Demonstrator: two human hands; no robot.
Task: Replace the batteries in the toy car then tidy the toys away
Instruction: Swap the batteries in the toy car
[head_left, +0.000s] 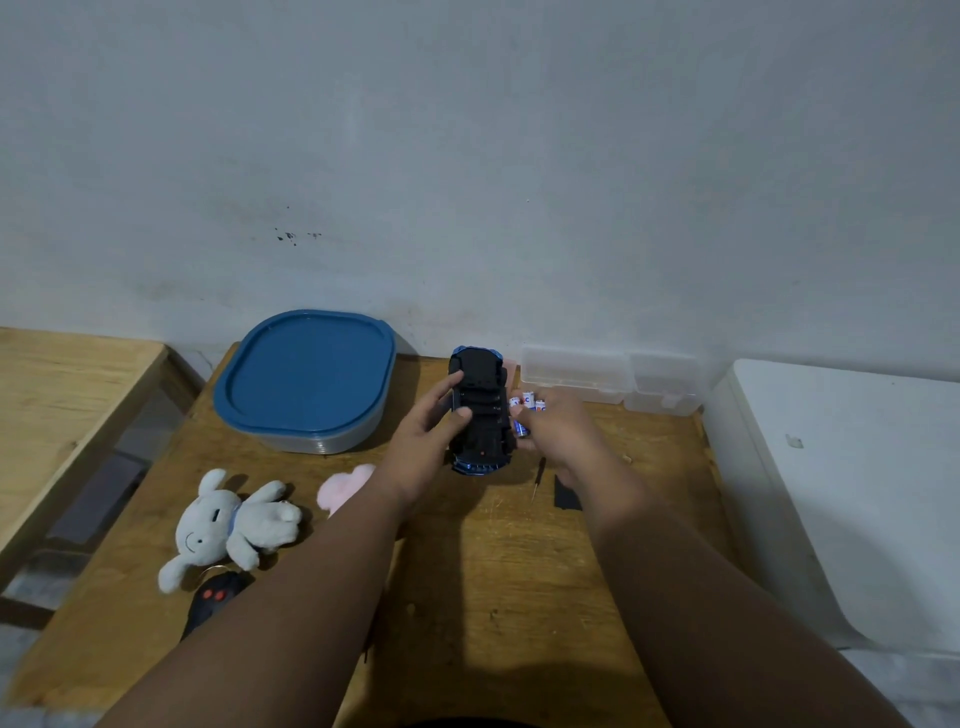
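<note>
My left fingers (457, 395) wrap the upturned toy car (480, 410), underside facing me, above the far middle of the desk (493, 561). My right hand (550, 423) pinches a battery (519, 427) just right of the car, two more batteries (529, 400) standing beyond it.

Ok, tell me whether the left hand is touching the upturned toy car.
Touching. The head view shows the left hand gripping the upturned toy car, its thumb pressed on the black underside and a fingertip hooked over the car's left edge.
</note>
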